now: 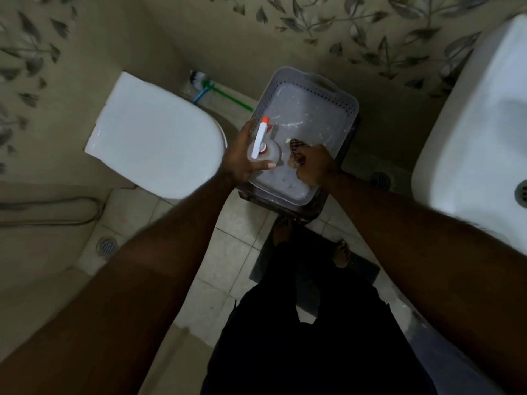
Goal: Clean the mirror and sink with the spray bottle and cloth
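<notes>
Black cloth of the person's garment [308, 337] fills the bottom of the view, and below it two bare feet [342, 253] stand on a dark mat [362, 269] laid over pale square floor tiles [228, 252]. Both bare forearms reach forward over a pale grey perforated plastic basket [322, 95], which rests on a dark stand [296, 210] between a white closed toilet lid [154, 138] and a white ceramic sink [479, 132] at the right edge. The left hand [242, 155] has its fingers wrapped around a clear plastic spray bottle with a white trigger head and orange nozzle tip [261, 138], thumb across the bottle's near side, holding it at the basket's left rim. The right hand [310, 163] is down inside the basket, fingers bunched on a dark patterned cloth [296, 151] lying on the basket floor just beside the bottle; whether the cloth is truly pinched cannot be told. Farther off, a toilet brush with green and blue handles [205, 86] lies against the beige leaf-patterned wall [356, 27]. The mirror is out of view.
</notes>
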